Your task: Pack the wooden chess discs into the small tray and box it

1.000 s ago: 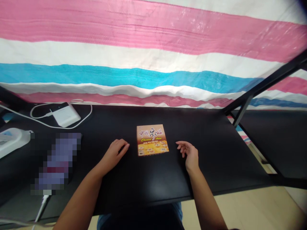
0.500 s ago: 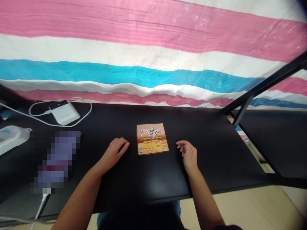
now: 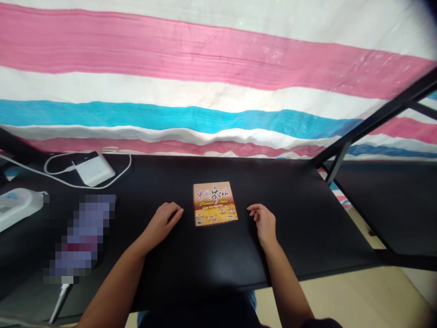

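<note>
A Chinese chess box [image 3: 215, 203], orange and yellow with printed pieces and lettering, lies flat on the black table [image 3: 205, 259]. To its left my left hand [image 3: 165, 222] rests palm down on the tabletop, thumb apart from the fingers, holding nothing. My right hand [image 3: 263, 222] lies on its side to the right of the box, fingers loosely bent and apart, with nothing in it. Neither hand touches the box; a short gap separates each from it.
On the left lie a phone-shaped item [image 3: 82, 237], blurred out, with a cable, a white power bank [image 3: 96, 172] with a looped cord, and a white power strip [image 3: 20, 205]. Striped sheeting [image 3: 205, 91] hangs behind. A black metal brace [image 3: 368, 120] rises at the right edge.
The camera has tilted up slightly, so everything sits a little lower in view. Both hands and the box keep their places on the table.
</note>
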